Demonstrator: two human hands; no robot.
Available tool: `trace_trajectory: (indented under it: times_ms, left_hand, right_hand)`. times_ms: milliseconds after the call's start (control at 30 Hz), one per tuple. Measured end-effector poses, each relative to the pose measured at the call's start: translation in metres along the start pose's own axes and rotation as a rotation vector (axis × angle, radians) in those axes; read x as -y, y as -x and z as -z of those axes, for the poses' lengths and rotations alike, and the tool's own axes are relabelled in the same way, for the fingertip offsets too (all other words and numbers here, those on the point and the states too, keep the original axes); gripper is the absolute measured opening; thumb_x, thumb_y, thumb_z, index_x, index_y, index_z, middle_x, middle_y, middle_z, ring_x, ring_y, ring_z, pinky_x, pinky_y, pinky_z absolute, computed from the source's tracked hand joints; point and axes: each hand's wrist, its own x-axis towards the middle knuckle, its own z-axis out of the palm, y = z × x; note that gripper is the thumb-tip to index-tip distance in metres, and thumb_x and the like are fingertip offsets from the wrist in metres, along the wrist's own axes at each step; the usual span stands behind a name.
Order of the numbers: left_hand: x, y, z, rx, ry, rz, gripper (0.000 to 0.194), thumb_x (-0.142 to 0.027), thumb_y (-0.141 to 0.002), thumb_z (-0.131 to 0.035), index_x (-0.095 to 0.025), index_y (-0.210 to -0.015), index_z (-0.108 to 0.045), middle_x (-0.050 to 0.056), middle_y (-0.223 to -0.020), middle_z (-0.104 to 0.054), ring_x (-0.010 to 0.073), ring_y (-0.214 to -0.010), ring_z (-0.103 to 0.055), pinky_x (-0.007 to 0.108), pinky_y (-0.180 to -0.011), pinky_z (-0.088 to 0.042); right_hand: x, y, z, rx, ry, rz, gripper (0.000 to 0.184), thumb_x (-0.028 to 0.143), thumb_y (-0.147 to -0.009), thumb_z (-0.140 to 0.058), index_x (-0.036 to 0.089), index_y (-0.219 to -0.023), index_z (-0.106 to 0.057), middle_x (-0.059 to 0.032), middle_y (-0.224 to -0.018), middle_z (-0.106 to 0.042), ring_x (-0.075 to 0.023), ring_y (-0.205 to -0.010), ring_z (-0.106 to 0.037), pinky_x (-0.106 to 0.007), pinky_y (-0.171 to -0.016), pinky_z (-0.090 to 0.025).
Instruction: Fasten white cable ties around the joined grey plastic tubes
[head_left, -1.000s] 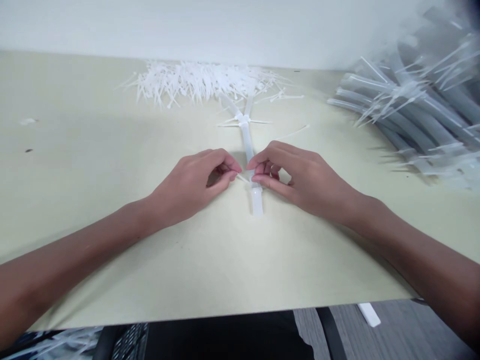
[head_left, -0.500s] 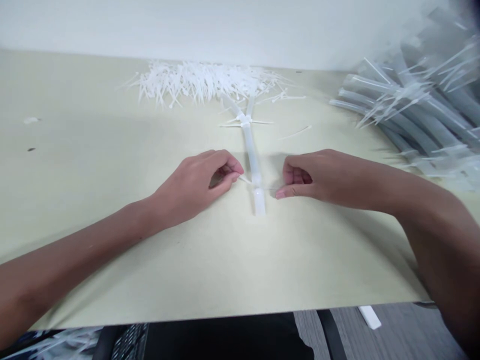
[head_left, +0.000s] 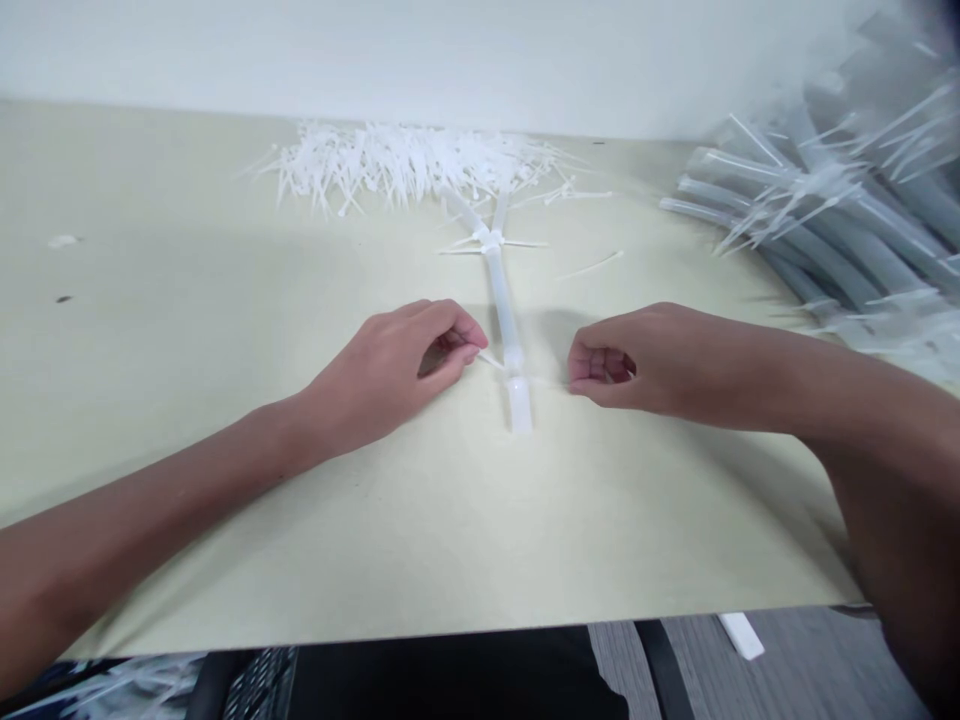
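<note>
A translucent plastic tube (head_left: 502,300) lies on the table, its far end joined to a Y-shaped fitting (head_left: 490,240) with two short branches and cable ties around them. At the tube's near end is a white connector piece (head_left: 519,405). My left hand (head_left: 420,360) pinches the end of a thin white cable tie (head_left: 491,359) just left of that joint. To the right, my right hand (head_left: 619,360) is closed in a pinch, with a faint strand running from it towards the same joint; it looks like another cable tie end.
A heap of white cable ties (head_left: 397,165) lies along the back of the table. One loose cable tie (head_left: 592,265) rests right of the tube. Finished-looking tube assemblies (head_left: 840,210) are piled at the right. The table's front edge is below my hands.
My right hand has drawn a little to the right, away from the joint, its fingers curled closer together. My left hand and the tube have stayed almost still.
</note>
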Motion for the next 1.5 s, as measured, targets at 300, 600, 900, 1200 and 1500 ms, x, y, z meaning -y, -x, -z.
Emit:
trace_trajectory:
  times_ms: [300,600,900,1200,1500]
  left_hand:
    - [-0.003,-0.001,0.001,0.004,-0.007,0.006,0.013,-0.026,-0.086,-0.048,-0.023,-0.09,-0.06,-0.003,-0.084,-0.065,0.0086,-0.062,-0.052,0.022,-0.059,-0.039]
    - [0.0,0.0,0.0,0.001,0.01,-0.004,0.011,-0.027,-0.087,-0.05,-0.023,-0.091,-0.059,-0.004,-0.084,-0.064,0.008,-0.067,-0.055,0.02,-0.061,-0.04]
    - [0.002,0.001,-0.001,-0.005,0.006,-0.021,0.01,-0.028,-0.087,-0.051,-0.024,-0.092,-0.059,-0.005,-0.085,-0.064,0.0077,-0.069,-0.056,0.02,-0.062,-0.041]
    - [0.001,0.0,-0.001,-0.007,-0.019,-0.037,0.01,-0.027,-0.087,-0.051,-0.023,-0.093,-0.058,-0.005,-0.085,-0.062,0.0075,-0.071,-0.056,0.02,-0.065,-0.041]
    - [0.002,0.0,-0.001,-0.013,-0.026,-0.036,0.009,-0.026,-0.087,-0.051,-0.024,-0.093,-0.057,-0.005,-0.085,-0.062,0.0074,-0.072,-0.056,0.019,-0.064,-0.041]
  right_hand:
    - [0.013,-0.002,-0.002,-0.253,-0.059,0.098,0.004,0.025,-0.078,-0.051,0.023,-0.078,-0.054,0.0013,-0.075,-0.062,-0.0136,-0.064,-0.053,-0.027,-0.057,-0.038]
    - [0.028,-0.002,-0.002,-0.416,-0.154,0.199,0.006,0.019,-0.077,-0.052,0.022,-0.082,-0.055,0.0018,-0.078,-0.062,-0.0126,-0.068,-0.055,-0.026,-0.062,-0.04]
    - [0.032,-0.004,-0.008,-0.529,-0.254,0.292,0.011,0.014,-0.079,-0.052,0.02,-0.087,-0.056,0.0004,-0.084,-0.061,-0.0115,-0.069,-0.054,-0.025,-0.063,-0.043]
    - [0.031,-0.005,-0.01,-0.541,-0.187,0.322,0.012,0.013,-0.081,-0.051,0.02,-0.09,-0.055,-0.0006,-0.087,-0.057,-0.0116,-0.071,-0.052,-0.025,-0.063,-0.042]
    - [0.033,-0.006,-0.011,-0.595,-0.204,0.351,0.011,0.016,-0.084,-0.05,0.02,-0.092,-0.055,-0.0013,-0.089,-0.057,-0.0107,-0.072,-0.053,-0.023,-0.063,-0.044]
